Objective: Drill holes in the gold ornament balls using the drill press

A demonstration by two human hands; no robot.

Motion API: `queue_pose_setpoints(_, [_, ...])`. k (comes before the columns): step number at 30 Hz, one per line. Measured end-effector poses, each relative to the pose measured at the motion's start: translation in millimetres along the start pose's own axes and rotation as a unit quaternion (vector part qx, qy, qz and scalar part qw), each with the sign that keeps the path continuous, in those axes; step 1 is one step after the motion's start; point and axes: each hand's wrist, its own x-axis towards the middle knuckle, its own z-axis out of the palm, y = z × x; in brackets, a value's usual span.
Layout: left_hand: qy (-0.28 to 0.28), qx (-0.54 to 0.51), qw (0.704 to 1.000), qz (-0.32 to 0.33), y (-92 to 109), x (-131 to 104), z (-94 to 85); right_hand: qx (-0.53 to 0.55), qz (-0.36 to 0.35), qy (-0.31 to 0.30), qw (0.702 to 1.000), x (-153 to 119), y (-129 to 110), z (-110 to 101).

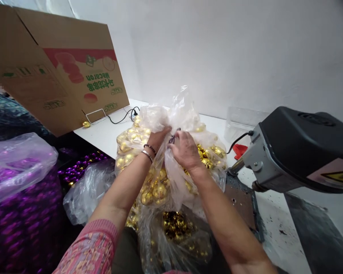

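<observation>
A large clear plastic bag (125,146) full of shiny gold balls stands on the white table in front of me. My left hand (161,135) is closed round the gathered neck of this bag, its fingertips partly hidden by the plastic. Close beside it, my right hand (185,147) pinches a thin dark tie (172,140) at the same neck. Loose plastic fans out above both hands. Below, nearer my body, lies another clear bag (151,236) with smaller gold balls inside.
A black and grey machine (297,152) stands at the right, a red cloth-like piece (240,151) behind it. A printed cardboard box (74,72) is at the back left. Bags of purple balls (23,224) fill the left, with a person's patterned sleeve (11,114) behind.
</observation>
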Motion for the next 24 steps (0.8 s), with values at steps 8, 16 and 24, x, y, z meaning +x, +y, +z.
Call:
queue_pose_setpoints(8, [-0.015,-0.119,0.990,-0.072,-15,15,2.6,0.034,0.041,0.029,0.998,-32,73,41])
queue_pose_setpoints(16, [-0.047,-0.135,0.980,-0.139,-12,15,4.6,0.008,-0.028,0.004,1.000,-15,48,20])
queue_pose_setpoints(24, [-0.002,-0.045,0.996,-0.076,-22,21,5.0,0.090,0.010,0.067,0.994,-8,44,17])
